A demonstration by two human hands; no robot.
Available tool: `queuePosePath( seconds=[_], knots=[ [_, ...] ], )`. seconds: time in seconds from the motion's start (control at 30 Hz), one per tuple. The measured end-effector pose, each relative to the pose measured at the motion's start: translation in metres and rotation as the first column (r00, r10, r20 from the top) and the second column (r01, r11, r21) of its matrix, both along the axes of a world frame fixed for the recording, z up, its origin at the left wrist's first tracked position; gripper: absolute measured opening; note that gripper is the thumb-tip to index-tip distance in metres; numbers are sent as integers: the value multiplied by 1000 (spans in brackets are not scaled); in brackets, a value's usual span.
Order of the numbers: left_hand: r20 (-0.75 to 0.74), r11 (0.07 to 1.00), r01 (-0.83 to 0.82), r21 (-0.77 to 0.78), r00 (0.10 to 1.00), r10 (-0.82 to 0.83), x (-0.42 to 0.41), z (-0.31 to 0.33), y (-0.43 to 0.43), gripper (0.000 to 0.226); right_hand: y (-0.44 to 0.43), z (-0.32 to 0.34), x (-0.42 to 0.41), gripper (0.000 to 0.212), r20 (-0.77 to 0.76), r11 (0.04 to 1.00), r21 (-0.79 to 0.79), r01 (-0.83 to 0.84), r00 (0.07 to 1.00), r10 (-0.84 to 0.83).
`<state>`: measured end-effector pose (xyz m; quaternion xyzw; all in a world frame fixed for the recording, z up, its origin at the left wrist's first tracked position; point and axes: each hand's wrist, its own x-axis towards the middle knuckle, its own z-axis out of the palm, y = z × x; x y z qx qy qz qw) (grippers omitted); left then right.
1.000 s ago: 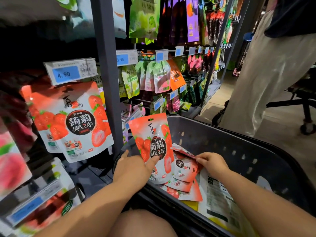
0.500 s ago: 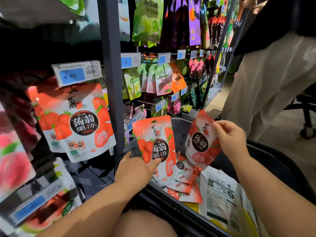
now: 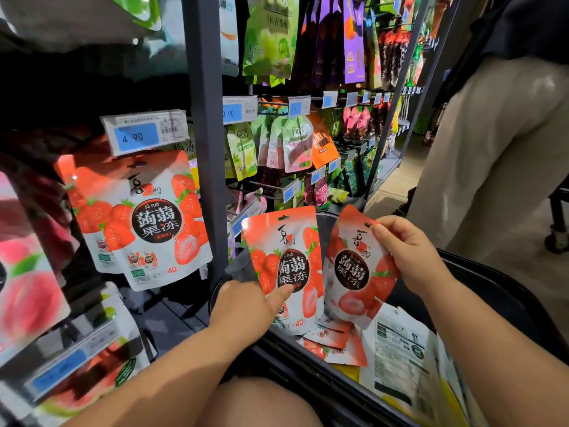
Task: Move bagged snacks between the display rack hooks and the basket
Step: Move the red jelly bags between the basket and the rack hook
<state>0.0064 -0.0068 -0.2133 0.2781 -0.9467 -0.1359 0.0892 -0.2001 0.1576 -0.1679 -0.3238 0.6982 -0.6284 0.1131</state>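
- Grips a strawberry pouch by its lower half with the left hand, thumb laid across the front, fingers behind it and unseen.
- Pinches a second strawberry pouch at its top corner with the right hand. Dangles tilted, just beside the first, edges close or touching; cannot tell which.
- Risks a drop from that right-hand corner pinch: glossy film, all the weight below the fingertips, likely to swing or slip if jolted.
- Risks a fumbled hanging too: hang hole right at the right fingertips, so threading probably calls for a regrip first.
- Could dislodge the hanging pouches, up and left of the left hand under the price tag, if another gets shoved hard onto the display rack.
- Could crease the left-hand pouch through squeezing while attention goes to the other.
- Shows a bystander's legs beyond the right hand; a knock against the basket seems possible.
- Shows the dark basket below both hands, with loose strawberry pouches lying flat beneath the right-hand pouch.
- Shows white-backed bags face down there as well, beside and under the right forearm, with something yellow underneath.
- Hides the rest of the basket floor behind the hands and the held pouches.
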Motion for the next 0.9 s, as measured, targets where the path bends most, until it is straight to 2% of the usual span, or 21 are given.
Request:
queuePosePath(
  seconds=[0.17, 0.27, 0.37, 0.47, 0.53, 0.6, 0.67, 0.7, 0.77, 0.83, 0.9],
  knots=[
    [-4, 1000, 9, 24, 1000, -9, 0, 2, 2, 56, -4, -29, -6, 5, -133, 960, 257, 111, 988, -79],
    [-15, 998, 0, 60, 1000, 1, -1, 0, 1, 61, -4, -36, -11, 12, -129, 936, 231, 266, 962, -242],
    [-17, 996, -4, 84, 1000, 5, 0, -2, -1, 63, -4, -32, -9, 22, -109, 942, 180, 284, 957, -268],
    [-18, 993, -17, 115, 1000, 19, 0, -3, -1, 64, -2, -30, -7, 38, -174, 955, 244, 170, 976, -130],
    [-6, 995, -11, 102, 1000, 12, 0, -1, 0, 64, 2, -26, -12, 58, -222, 921, 387, 52, 974, 38],
    [25, 997, -2, 79, 1000, 0, 1, 3, 1, 64, 10, -23, -22, 80, -147, 815, 573, -92, 966, 213],
    [48, 998, 20, 54, 999, -23, 1, 6, 1, 62, 18, -20, -31, 89, -46, 712, 674, -197, 951, 307],
    [42, 998, 28, 53, 999, -30, 1, 7, 2, 61, 21, -19, -33, 89, -37, 706, 679, -201, 951, 306],
    [18, 997, 31, 64, 999, -32, 1, 6, 1, 60, 22, -21, -37, 86, -78, 781, 612, -127, 973, 219],
    [-16, 996, 16, 92, 1000, -15, 0, 2, 0, 62, 18, -28, -39, 82, -97, 893, 449, 6, 994, 42],
    [-45, 993, 0, 117, 999, 5, -1, -2, -1, 64, 11, -41, -39, 69, 7, 965, 231, 124, 992, -129]
  ],
)
